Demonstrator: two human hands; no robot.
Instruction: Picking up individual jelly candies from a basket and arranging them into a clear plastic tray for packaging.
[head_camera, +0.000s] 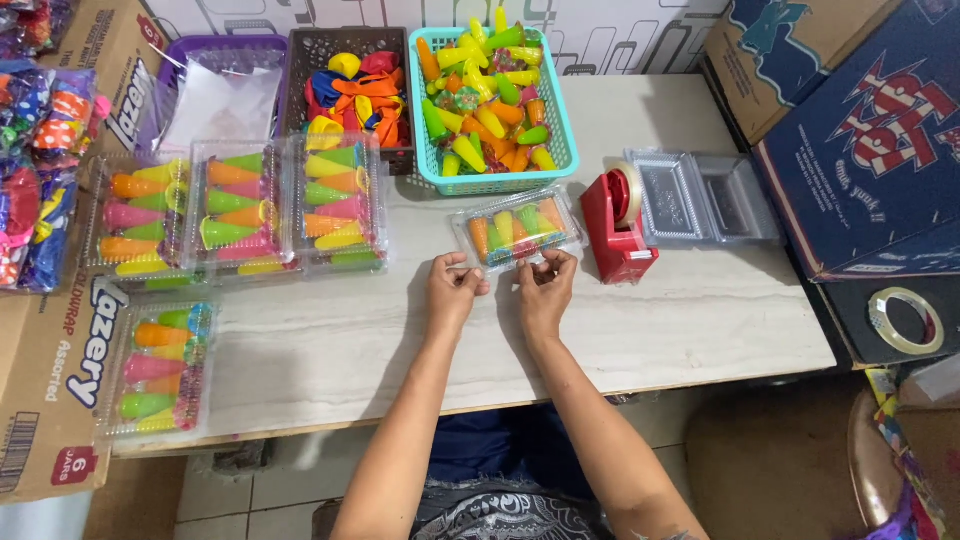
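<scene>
Both hands are resting on the pale, wood-grained tabletop near the middle of its width, at the front edge of a small clear plastic clamshell box filled with orange, yellow, green and pink cone-shaped candies. The left hand is pinching the box's front left rim, fingers curled together on the plastic lip. The right hand is doing the same at the front right rim, thumb and fingertips closed on the edge. The box is lying flat, slightly turned, just in front of a teal plastic basket heaped with loose cones at the tabletop's back edge.

Just beside the box on its right, a red tape dispenser holding a roll of clear tape is standing, and beyond it a stack of empty clear clamshell trays is sitting toward the right edge. To the left of the teal basket, a brown plastic basket is holding coloured balloons, and a purple basket is sitting further left. Three filled clear boxes are lined up side by side toward the left edge, with one more filled box lying at the front left corner
</scene>
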